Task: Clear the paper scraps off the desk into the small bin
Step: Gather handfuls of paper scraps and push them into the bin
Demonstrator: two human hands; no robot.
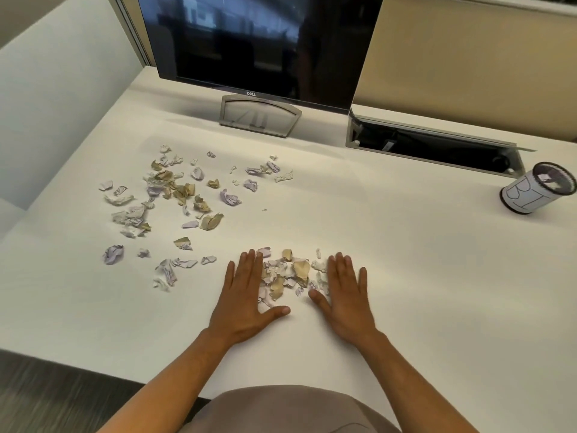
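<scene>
Loose paper scraps (162,198) litter the bench (390,245) at left. The left hand (246,295) and right hand (346,295) lie flat, fingers spread, holding nothing, flanking a gathered pile (290,276). The bin (537,192) stands far right; light scraps could spill during that long carry.
</scene>
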